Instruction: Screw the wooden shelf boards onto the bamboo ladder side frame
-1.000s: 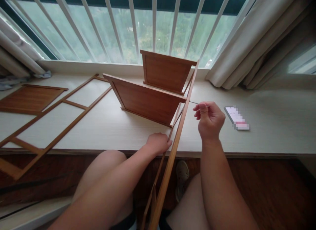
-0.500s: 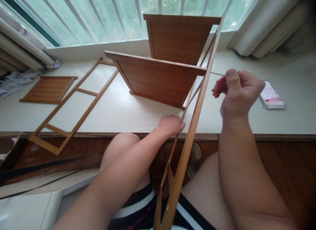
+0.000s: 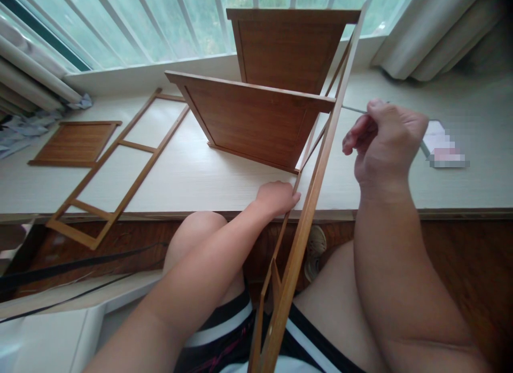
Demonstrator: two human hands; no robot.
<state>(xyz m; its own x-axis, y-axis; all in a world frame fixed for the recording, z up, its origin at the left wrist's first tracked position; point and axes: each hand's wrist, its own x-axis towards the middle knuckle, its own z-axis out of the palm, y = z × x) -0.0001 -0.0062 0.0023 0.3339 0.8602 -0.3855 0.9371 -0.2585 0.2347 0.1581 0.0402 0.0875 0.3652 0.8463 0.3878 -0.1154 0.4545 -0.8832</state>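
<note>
My left hand (image 3: 278, 197) grips one wooden frame (image 3: 311, 202), two panels (image 3: 256, 119) beyond it; my right hand (image 3: 387, 135) pinches one thin rod (image 3: 355, 110)

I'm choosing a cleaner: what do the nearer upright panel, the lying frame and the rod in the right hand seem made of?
Nearer upright panel: wood or bamboo, reddish-brown, satin-looking, with faint grain. Lying frame: likely the same, by its similar brown; low sheen. Rod in the right hand: probably metal, being thin, straight and grey; finish unclear.
</note>
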